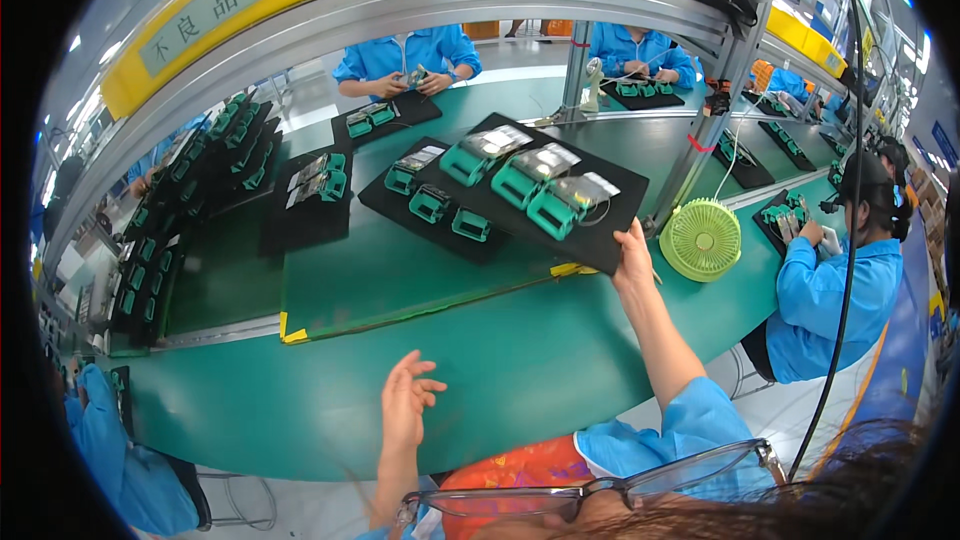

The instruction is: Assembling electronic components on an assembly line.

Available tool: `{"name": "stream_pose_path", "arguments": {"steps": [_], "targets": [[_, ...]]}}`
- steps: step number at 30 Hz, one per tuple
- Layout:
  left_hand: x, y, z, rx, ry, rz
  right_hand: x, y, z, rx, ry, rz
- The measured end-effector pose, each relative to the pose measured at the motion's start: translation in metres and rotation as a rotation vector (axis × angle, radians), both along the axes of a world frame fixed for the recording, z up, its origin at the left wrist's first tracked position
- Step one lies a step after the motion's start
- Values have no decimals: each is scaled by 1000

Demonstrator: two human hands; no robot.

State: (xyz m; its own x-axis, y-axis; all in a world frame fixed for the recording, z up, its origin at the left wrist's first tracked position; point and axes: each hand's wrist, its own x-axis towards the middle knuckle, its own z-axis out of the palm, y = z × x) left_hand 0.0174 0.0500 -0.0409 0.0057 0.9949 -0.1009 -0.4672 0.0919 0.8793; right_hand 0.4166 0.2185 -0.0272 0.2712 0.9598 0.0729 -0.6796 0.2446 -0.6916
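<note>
My right hand (632, 258) grips the near right corner of a black tray (620, 202) and holds it over the green conveyor belt (420, 270). The tray carries three teal plastic assemblies (530, 185) with clear-wrapped parts on top. It partly overlaps a second black tray (395, 202) bearing three smaller teal parts (432, 205). My left hand (405, 405) hovers open above the green workbench (520, 360), fingers spread, holding nothing.
A small green fan (701, 239) stands right of my right hand. More black trays with teal parts (318, 180) lie left on the belt and stacked at far left (215, 155). Workers in blue coats sit opposite (405, 60) and to my right (835, 290). A metal post (700, 140) rises by the fan.
</note>
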Motion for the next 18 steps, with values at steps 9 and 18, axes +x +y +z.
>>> {"name": "stream_pose_path", "arguments": {"steps": [9,18], "targets": [[8,5,-27,-70,319,-37,9,89,-1,-109,58,-438],[11,6,-25,-99,401,-72,-24,112,-40,-446,-959,-780]]}}
